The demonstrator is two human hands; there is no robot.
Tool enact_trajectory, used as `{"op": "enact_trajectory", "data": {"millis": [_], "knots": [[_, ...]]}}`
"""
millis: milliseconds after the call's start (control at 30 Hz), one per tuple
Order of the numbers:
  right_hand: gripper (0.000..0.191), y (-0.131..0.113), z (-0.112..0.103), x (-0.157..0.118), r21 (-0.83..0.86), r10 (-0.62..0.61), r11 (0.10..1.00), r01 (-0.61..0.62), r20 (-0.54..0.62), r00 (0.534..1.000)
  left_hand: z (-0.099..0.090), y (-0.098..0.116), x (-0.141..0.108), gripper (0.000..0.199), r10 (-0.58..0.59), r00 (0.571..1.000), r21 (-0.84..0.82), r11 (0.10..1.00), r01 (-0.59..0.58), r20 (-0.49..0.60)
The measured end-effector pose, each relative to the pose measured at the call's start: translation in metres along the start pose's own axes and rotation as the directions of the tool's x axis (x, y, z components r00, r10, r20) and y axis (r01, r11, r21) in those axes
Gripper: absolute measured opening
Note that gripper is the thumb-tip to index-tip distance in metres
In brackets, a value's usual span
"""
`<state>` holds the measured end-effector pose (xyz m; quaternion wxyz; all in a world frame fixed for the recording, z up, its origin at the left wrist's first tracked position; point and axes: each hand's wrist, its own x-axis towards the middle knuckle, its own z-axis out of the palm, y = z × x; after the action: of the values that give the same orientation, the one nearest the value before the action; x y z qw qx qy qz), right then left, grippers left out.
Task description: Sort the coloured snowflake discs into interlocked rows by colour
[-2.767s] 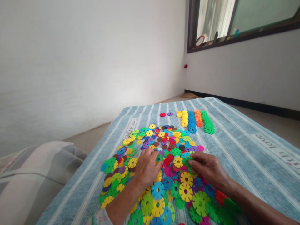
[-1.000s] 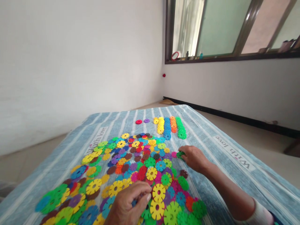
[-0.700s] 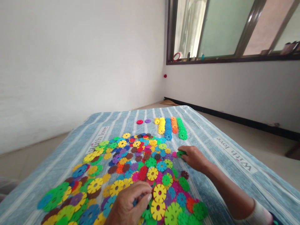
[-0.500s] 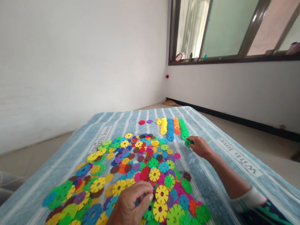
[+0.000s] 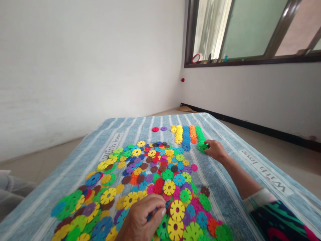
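My right hand [image 5: 215,150] is closed in a pinch on a green notched plastic disc [image 5: 203,149] at the near end of a row of overlapping green discs [image 5: 200,134]. Low over the near part of a large mixed pile of coloured discs, my left hand [image 5: 144,217] has its fingers curled toward the thumb; what lies between them, if anything, is hidden. Two yellow discs [image 5: 177,211] lie just right of that hand. Left of the green row run an orange row [image 5: 193,134], a blue row [image 5: 186,138] and a yellow row [image 5: 179,134].
A single red disc [image 5: 155,129] and a purple disc [image 5: 164,129] lie near the far edge. The striped blue cloth [image 5: 140,129] covers the table. White walls [image 5: 100,60] stand beyond, with a window [image 5: 250,30] at the right.
My right hand has brought the green disc slightly farther away, against the end of the green row. The view has shifted a little. My left hand stays curled over the pile.
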<state>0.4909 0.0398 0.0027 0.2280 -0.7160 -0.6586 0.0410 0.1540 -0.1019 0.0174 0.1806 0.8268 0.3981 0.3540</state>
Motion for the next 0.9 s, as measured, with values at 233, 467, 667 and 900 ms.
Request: {"op": "enact_trajectory", "data": {"millis": [233, 467, 667, 900], "knots": [[0.042, 0.004, 0.007, -0.007, 0.009, 0.014, 1.0, -0.014, -0.051, 0.999, 0.0, 0.001, 0.0, 0.016, -0.031, 0.999, 0.0, 1.0, 0.031, 0.044], [0.043, -0.001, 0.002, -0.012, -0.032, 0.07, 0.997, -0.071, -0.044, 0.997, 0.002, -0.001, 0.001, 0.018, -0.041, 0.997, -0.004, 0.999, 0.041, 0.065], [0.052, -0.026, 0.002, -0.013, -0.097, 0.176, 0.979, -0.181, -0.051, 0.983, 0.002, -0.002, 0.001, 0.018, -0.026, 0.996, -0.009, 1.0, 0.027, 0.088], [0.049, -0.051, 0.019, -0.001, -0.127, 0.244, 0.96, -0.251, -0.065, 0.967, 0.001, -0.002, 0.0, 0.016, 0.003, 0.993, -0.021, 1.0, -0.001, 0.116]]}}
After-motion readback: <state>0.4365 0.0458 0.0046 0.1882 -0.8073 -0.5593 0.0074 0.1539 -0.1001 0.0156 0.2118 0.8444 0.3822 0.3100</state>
